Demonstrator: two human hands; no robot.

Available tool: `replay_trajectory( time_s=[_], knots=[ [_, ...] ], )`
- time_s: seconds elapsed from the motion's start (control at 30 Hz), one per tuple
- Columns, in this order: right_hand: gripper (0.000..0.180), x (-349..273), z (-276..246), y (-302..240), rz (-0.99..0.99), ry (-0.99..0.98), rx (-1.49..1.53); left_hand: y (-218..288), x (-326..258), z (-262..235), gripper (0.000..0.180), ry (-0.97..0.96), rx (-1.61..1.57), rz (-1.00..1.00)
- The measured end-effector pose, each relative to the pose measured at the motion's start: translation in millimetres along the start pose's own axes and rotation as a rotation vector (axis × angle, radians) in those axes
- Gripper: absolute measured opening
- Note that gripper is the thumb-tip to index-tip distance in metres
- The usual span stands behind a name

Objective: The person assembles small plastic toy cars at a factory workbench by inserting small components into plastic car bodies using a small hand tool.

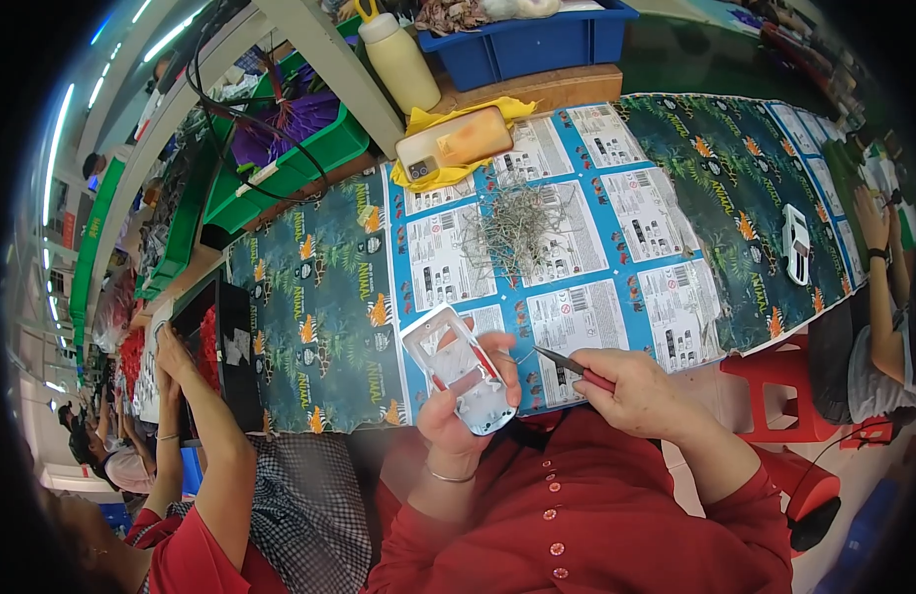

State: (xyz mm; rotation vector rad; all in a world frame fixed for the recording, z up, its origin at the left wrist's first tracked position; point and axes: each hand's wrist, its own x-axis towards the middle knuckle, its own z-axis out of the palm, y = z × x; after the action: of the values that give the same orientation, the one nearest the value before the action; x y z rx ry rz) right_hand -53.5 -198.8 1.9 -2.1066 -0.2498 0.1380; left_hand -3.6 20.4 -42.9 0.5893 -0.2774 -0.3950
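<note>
My left fingers clamp a seemingly part-assembled white casing, my right fingers pinch tweezers, and beyond them piled metal pins apparently lie unused.

The casing is left of the tool, the wire pile behind both, the phone behind that.

My sheet-covered table carries thin metal pins in a heap, yellow wrapping under a phone, and a white frame.
</note>
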Motion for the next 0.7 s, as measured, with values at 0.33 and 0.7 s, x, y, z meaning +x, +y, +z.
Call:
replay_trajectory(
  time_s=[0.33,0.7],
  knots=[
    [0.013,-0.9,8.7,-9.7,-0.159,0.059,-0.101,6.0,4.6,11.0,0.072,0.179,0.153,0.207],
    [0.017,2.2,14.0,-14.3,-0.231,0.123,-0.268,7.5,1.6,15.8,0.070,0.082,0.272,0.289]
  ],
)
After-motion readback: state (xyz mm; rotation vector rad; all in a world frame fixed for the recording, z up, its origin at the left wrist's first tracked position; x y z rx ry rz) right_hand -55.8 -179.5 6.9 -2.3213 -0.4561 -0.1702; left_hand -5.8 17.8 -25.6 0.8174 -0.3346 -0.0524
